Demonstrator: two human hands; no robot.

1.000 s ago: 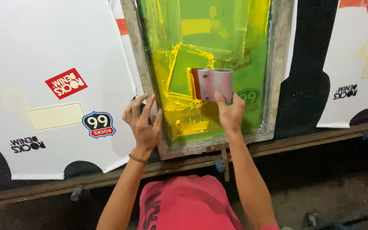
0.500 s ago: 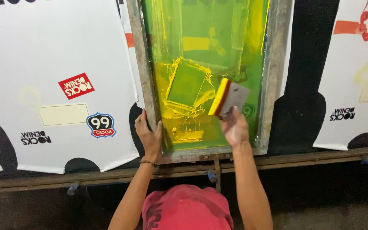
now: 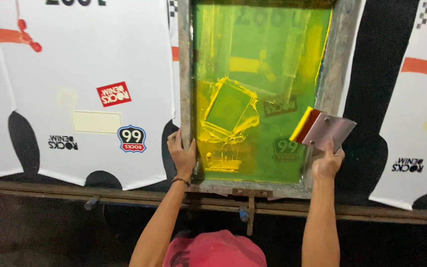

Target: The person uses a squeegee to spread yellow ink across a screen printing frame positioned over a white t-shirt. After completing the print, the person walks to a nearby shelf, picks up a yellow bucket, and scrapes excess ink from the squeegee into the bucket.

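Note:
A wood-framed printing screen with green mesh and wet yellow ink lies over a white shirt on the long table. My left hand grips the frame's left rail near its lower corner. My right hand holds a squeegee with a metal-grey handle and a red and yellow blade, lifted off the mesh at the frame's right rail. A thick patch of yellow ink sits in the middle of the mesh.
White shirts with printed red, blue and black badges lie flat on both sides: one at left, one at right. A wooden rail with clamps runs along the table's near edge. My red cap shows at the bottom.
My right hand has carried the squeegee from the middle of the mesh to the right rail, tilting it. My left hand has moved from flat on the mesh's corner to gripping the left rail.

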